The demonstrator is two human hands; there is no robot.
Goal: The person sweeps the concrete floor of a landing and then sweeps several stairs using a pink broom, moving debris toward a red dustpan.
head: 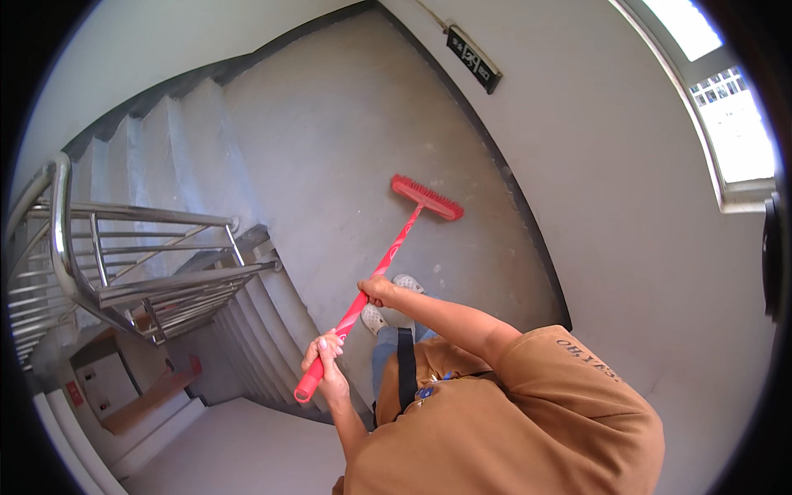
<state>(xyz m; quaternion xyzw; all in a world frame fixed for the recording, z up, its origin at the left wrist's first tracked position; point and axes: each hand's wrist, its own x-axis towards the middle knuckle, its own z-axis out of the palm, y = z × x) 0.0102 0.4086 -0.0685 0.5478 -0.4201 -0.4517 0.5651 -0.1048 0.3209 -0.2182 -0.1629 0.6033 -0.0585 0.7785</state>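
A red push broom (428, 197) rests with its bristled head on the grey concrete landing (309, 124), ahead of my feet. Its long red-and-white patterned handle slants back towards me, down and to the left. Near the looped end of the handle, my left hand (327, 361) is wrapped around it. Farther along, about the middle of the handle, my right hand (377, 291) grips it too. The palms and the handle parts inside both fists are hidden.
Steps going up (179, 142) lie at the upper left, and a stair flight going down (266, 322) drops away beside my left hand. A stainless steel railing (167, 213) stands between them. A wall (575, 154) with an exit sign (472, 59) and a window (733, 124) borders the right.
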